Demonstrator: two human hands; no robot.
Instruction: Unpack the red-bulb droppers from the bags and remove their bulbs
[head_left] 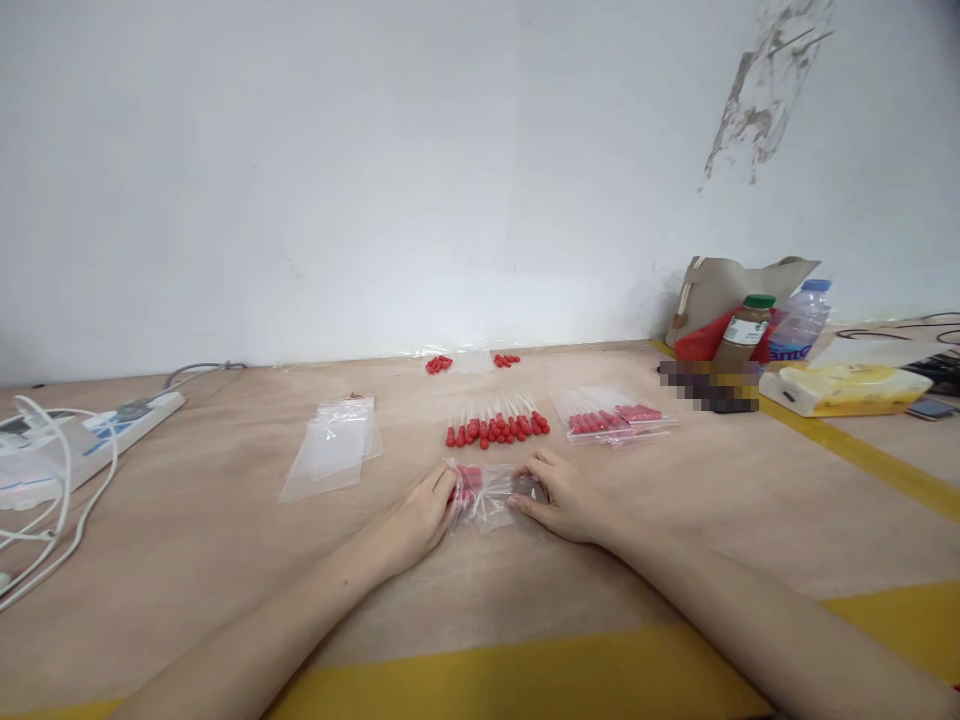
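At the far left a power strip [97, 435] lies on the surface [225, 560], with white cables [45, 520] looping off it toward the near edge. To its right, well apart, sits a small stack of empty clear bags [334, 445], lying flat.

The left hand [420, 520] comes in from the lower left, and its fingers [448, 492] are curled shut on the left end of a small bag [484, 495]. This bag lies on the surface in the middle, between the two hands. It is clear and crumpled, with red-capped droppers inside it. The right hand [562, 495] meets the bag from the other side. Its fingers [534, 468] are bent over the right end and the thumb touches the plastic, but I cannot tell whether they pinch it or only press it down.

Just behind the bag a row of loose droppers [499, 425] lies side by side, red caps toward the person. Farther back, near the wall, are two little heaps of red caps [439, 364].

Right of the row lie filled bags [615, 418], overlapping one another. Beyond them, against the wall, a beige sack [739, 285] stands with a brown bottle [742, 335] and a water bottle [801, 318] in front of it. A tissue pack [844, 388] lies just beside these. A yellow stripe [862, 455] runs across the surface there.
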